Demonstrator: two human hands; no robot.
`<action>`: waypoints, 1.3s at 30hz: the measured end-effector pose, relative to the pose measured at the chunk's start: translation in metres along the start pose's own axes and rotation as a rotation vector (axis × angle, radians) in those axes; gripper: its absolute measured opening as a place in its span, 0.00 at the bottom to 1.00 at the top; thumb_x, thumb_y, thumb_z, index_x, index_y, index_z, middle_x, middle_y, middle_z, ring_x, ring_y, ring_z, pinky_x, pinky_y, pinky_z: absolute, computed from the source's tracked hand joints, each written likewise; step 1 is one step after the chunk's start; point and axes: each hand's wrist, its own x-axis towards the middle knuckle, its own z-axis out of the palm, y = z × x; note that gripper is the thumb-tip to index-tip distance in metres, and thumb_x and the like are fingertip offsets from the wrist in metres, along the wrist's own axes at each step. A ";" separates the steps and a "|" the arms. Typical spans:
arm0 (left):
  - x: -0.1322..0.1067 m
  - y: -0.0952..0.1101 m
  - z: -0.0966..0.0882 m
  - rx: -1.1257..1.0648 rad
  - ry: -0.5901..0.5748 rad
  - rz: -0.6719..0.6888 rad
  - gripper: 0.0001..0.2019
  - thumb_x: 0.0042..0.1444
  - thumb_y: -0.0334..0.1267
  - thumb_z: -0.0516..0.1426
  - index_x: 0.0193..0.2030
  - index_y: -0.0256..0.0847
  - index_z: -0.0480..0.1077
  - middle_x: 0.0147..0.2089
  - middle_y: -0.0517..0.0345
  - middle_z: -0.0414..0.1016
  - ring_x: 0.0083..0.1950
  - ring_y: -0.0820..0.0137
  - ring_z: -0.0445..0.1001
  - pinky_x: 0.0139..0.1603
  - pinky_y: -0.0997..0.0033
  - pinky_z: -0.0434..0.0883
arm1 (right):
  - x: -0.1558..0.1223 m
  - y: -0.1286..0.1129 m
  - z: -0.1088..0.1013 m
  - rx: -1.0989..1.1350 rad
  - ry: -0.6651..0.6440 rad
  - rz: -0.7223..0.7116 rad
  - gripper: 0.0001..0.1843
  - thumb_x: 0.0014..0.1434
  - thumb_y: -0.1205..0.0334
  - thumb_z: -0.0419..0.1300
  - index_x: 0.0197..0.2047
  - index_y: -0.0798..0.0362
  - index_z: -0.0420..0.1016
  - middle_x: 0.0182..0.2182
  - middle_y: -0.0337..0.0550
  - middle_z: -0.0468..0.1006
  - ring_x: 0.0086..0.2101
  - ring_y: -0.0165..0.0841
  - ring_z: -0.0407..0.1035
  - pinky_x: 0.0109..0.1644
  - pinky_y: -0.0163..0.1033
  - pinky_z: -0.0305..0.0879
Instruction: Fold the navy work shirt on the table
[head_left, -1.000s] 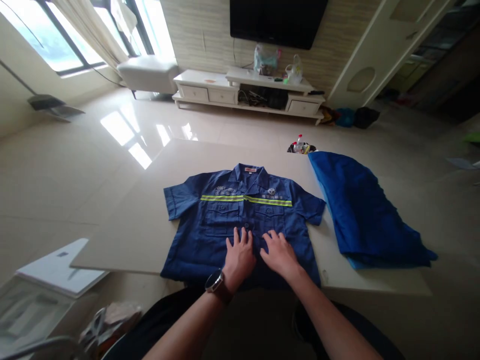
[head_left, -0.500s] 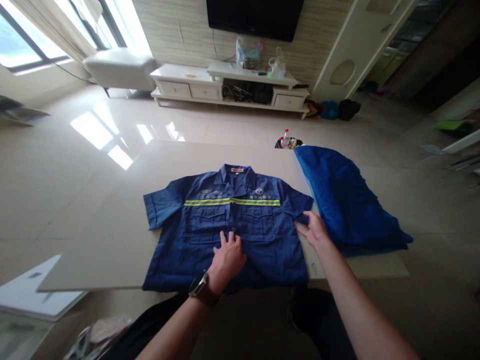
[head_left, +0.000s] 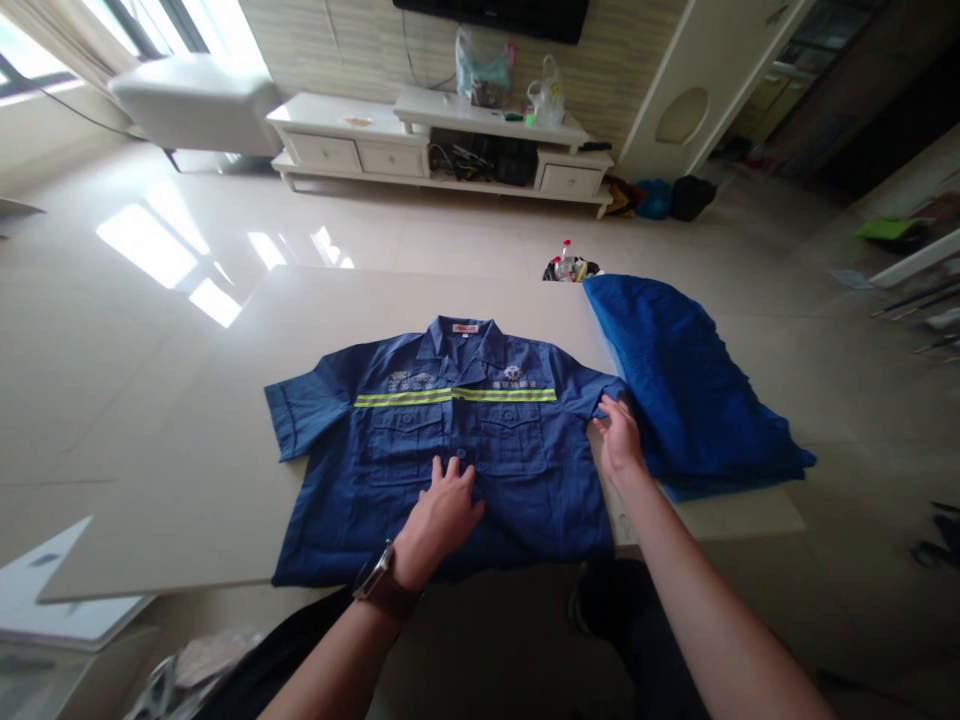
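A dark blue short-sleeved work shirt lies front up on a pale tabletop, its collar pointing away from me. A yellow and silver reflective stripe crosses its chest above two buttoned pockets. My left hand, with a watch on its wrist, rests on the lower front by the button line, fingers spread. At the right sleeve, my right hand touches the hem with its fingertips, thumb a little apart. Beside that sleeve is a heap of brighter blue cloth.
Beyond the table stands a low white TV cabinet with plastic bags on top. Bottles show just past the table's far edge. A white flat box is at the lower left, and a grey bench stands by the window.
My right hand has moved slightly up along the sleeve, and the sleeve's lower corner has shifted upward. My left hand stays on the shirt front. The whole view has tilted a little.
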 end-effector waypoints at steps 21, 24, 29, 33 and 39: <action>-0.013 0.010 -0.001 0.004 -0.047 -0.029 0.33 0.65 0.43 0.55 0.76 0.42 0.56 0.80 0.34 0.43 0.79 0.32 0.40 0.60 0.23 0.69 | -0.059 0.005 0.009 -1.155 -0.888 -0.542 0.30 0.65 0.59 0.55 0.69 0.56 0.69 0.74 0.46 0.58 0.73 0.50 0.49 0.75 0.59 0.53; -0.011 0.013 -0.004 -0.001 -0.056 -0.033 0.33 0.65 0.43 0.55 0.76 0.41 0.56 0.79 0.31 0.44 0.79 0.29 0.40 0.59 0.22 0.69 | -0.060 0.000 0.008 -1.226 -0.908 -0.449 0.30 0.66 0.57 0.55 0.70 0.51 0.68 0.75 0.42 0.56 0.74 0.56 0.43 0.71 0.71 0.52; -0.010 0.014 -0.009 -0.019 -0.049 -0.026 0.29 0.65 0.42 0.55 0.72 0.42 0.61 0.77 0.33 0.48 0.78 0.28 0.41 0.58 0.25 0.72 | -0.062 -0.005 0.011 -1.265 -0.868 -0.329 0.29 0.67 0.55 0.55 0.70 0.47 0.69 0.76 0.40 0.53 0.74 0.63 0.34 0.69 0.77 0.50; -0.010 0.015 -0.011 -0.027 -0.032 -0.018 0.26 0.65 0.42 0.55 0.69 0.43 0.64 0.75 0.33 0.52 0.78 0.28 0.43 0.56 0.26 0.73 | -0.064 -0.002 0.012 -1.235 -0.865 -0.312 0.29 0.67 0.55 0.55 0.70 0.48 0.69 0.76 0.42 0.53 0.74 0.67 0.33 0.67 0.79 0.52; -0.008 0.016 -0.005 0.003 -0.024 -0.028 0.28 0.64 0.41 0.56 0.71 0.43 0.62 0.76 0.32 0.49 0.78 0.26 0.42 0.53 0.22 0.73 | -0.063 0.012 0.015 -1.110 -0.850 -0.445 0.27 0.65 0.59 0.58 0.66 0.52 0.73 0.71 0.53 0.62 0.72 0.57 0.48 0.73 0.72 0.44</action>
